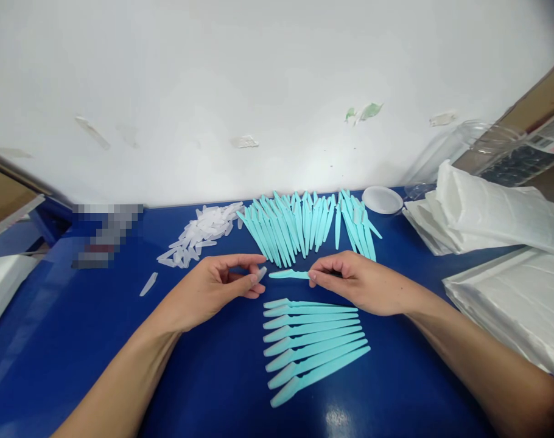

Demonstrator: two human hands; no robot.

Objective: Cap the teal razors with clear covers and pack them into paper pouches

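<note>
Between the thumb and fingers of my left hand (231, 281) is a small translucent blade cap (260, 274). My right hand (350, 281) pinches the handle of a turquoise eyebrow razor (288, 274), its blade end pointing left toward the cap. Cap and razor are slightly apart. Below them lies a row of several turquoise razors (316, 337), blade ends to the left with translucent caps on them. Behind my hands spreads a pile of turquoise razors (299, 222). Left of it is a heap of loose translucent caps (208, 225), and one single cap (149, 284) lies nearer my left forearm.
A round white lid (383, 200) lies by the wall at the back right. White padded packets (491, 213) are stacked on the right of the blue table (204, 377). At the left edge stands a white device (5, 286); a pixelated patch covers something near it.
</note>
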